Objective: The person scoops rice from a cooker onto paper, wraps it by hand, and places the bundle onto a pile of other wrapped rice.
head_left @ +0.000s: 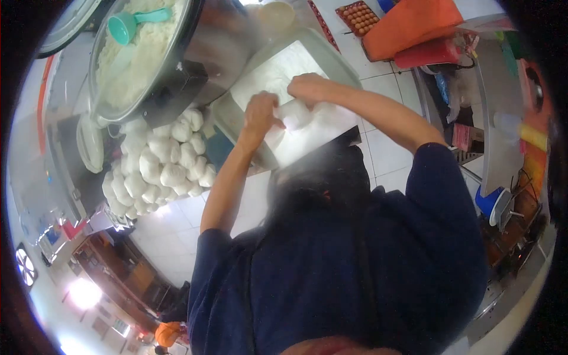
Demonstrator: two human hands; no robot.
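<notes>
My left hand (pixel 260 115) and my right hand (pixel 307 89) meet over a metal tray (pixel 334 56) and both grip a white lump (pixel 296 116) that looks like rice in a clear bag. The left hand pinches its left end; the right hand covers its top. The tray's floor is white beneath them. My dark blue sleeves and torso fill the lower part of the view.
A pile of several white wrapped balls (pixel 160 165) lies left of the tray. Behind it stands a large pot of white rice (pixel 142 65) with a teal scoop (pixel 127 26) in it. An egg tray (pixel 358 18) and an orange object (pixel 414 23) sit at the far right.
</notes>
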